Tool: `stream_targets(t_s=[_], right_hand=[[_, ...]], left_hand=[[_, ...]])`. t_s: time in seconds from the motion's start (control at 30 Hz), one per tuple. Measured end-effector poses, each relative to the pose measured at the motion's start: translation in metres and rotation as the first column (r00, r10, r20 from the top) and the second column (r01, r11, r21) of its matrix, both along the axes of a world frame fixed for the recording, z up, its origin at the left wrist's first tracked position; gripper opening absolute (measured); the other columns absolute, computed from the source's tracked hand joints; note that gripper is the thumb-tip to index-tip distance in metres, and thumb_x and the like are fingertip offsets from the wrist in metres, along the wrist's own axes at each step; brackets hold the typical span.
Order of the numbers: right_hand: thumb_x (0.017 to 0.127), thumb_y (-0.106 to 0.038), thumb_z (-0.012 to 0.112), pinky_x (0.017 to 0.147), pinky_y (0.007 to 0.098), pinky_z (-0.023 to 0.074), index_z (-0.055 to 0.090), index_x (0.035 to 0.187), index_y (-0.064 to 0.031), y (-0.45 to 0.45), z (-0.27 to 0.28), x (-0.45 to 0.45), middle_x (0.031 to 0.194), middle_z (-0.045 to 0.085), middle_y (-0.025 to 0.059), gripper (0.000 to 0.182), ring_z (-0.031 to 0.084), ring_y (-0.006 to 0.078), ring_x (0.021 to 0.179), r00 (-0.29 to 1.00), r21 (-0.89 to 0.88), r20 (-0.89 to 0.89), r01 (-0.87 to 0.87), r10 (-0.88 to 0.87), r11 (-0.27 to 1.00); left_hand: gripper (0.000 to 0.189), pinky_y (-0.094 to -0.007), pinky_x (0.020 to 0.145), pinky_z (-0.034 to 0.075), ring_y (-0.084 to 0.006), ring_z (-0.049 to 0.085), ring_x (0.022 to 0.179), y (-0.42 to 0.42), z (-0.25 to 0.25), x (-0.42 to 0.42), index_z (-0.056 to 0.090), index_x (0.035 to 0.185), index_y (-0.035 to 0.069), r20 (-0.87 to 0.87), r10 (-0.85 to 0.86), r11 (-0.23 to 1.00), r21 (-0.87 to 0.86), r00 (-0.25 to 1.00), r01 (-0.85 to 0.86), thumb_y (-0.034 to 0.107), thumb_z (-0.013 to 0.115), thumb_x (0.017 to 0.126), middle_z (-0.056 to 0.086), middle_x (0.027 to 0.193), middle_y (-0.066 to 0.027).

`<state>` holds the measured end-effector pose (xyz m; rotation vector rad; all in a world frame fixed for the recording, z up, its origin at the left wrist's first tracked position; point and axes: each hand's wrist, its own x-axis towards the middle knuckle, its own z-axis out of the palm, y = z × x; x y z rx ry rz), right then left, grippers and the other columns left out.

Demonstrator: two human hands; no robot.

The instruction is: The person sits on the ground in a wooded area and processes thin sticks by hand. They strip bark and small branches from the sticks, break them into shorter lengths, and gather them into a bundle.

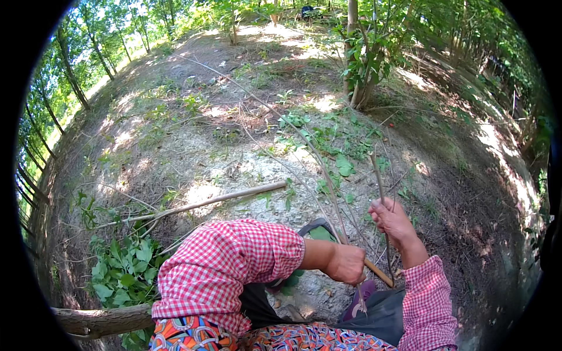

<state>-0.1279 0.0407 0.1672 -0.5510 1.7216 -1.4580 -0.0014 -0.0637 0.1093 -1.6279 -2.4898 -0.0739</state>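
Note:
My left hand (347, 264) is closed around the lower part of a long thin branch (322, 164), whose upper length reaches far forward over the ground. A torn, pale end hangs below the fist. To its right, my right hand (391, 221) grips a shorter, upright stick (378, 175) between thumb and fingers. A wooden handle (378, 273) lies slanting on the ground between the two hands; what it belongs to is hidden. Beyond my left forearm a dark-rimmed green item (321, 233) shows in part.
A thick peeled-looking branch (228, 196) lies ahead on the left, with leafy cuttings (125, 274) nearer me. A log (105, 320) is at the lower left. A multi-stemmed tree (362, 83) stands ahead; a purple shoe (361, 298) is below my hands.

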Motion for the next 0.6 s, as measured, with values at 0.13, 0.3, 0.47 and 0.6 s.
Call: stream_targets(t_s=[0.13,0.3,0.47,0.6], right_hand=[[0.092,-0.038,0.057,0.047,0.0181,0.0336,0.057,0.094,-0.0071,-0.016,-0.011,0.009,0.079,0.058,-0.0009,0.031,0.048,0.0041,0.059,0.988,0.057,0.137,-0.08,0.072,0.995],[0.091,-0.043,0.055,0.055,0.0219,0.0399,0.052,0.113,-0.0016,-0.026,-0.032,0.021,0.09,0.063,0.0056,0.047,0.054,0.008,0.069,0.945,0.121,0.211,-0.279,0.25,0.953],[0.091,-0.032,0.059,0.064,0.0259,0.0454,0.056,0.099,0.0006,-0.025,-0.035,0.037,0.087,0.067,0.0107,0.033,0.062,0.0138,0.074,0.856,-0.011,0.327,-0.419,0.4,0.908],[0.084,-0.021,0.066,0.07,0.0341,0.0474,0.056,0.097,0.0032,-0.024,-0.056,0.042,0.081,0.065,0.0099,0.029,0.061,0.0161,0.071,0.968,0.057,-0.12,-0.214,0.219,0.975]], left_hand=[[0.016,-0.0395,0.048,0.04,-0.0239,0.058,0.049,0.024,-0.013,0.009,0.053,0.063,0.008,0.037,-0.127,0.99,0.068,0.991,0.125,0.022,0.057,0.071,0.054,0.049,-0.0032],[0.014,-0.0409,0.045,0.043,-0.0264,0.061,0.05,0.054,-0.026,0.019,0.059,0.062,0.008,0.139,-0.223,0.973,0.09,0.965,0.212,0.021,0.059,0.068,0.058,0.051,-0.0062],[0.011,-0.0422,0.046,0.045,-0.0268,0.062,0.052,0.059,-0.03,0.021,0.062,0.065,0.008,0.229,-0.227,0.974,0.039,0.946,0.225,0.018,0.061,0.068,0.06,0.053,-0.0065],[0.011,-0.0413,0.048,0.046,-0.0259,0.062,0.054,0.058,-0.026,0.016,0.062,0.066,0.009,0.219,-0.189,0.979,-0.032,0.957,0.201,0.019,0.061,0.07,0.061,0.055,-0.005]])
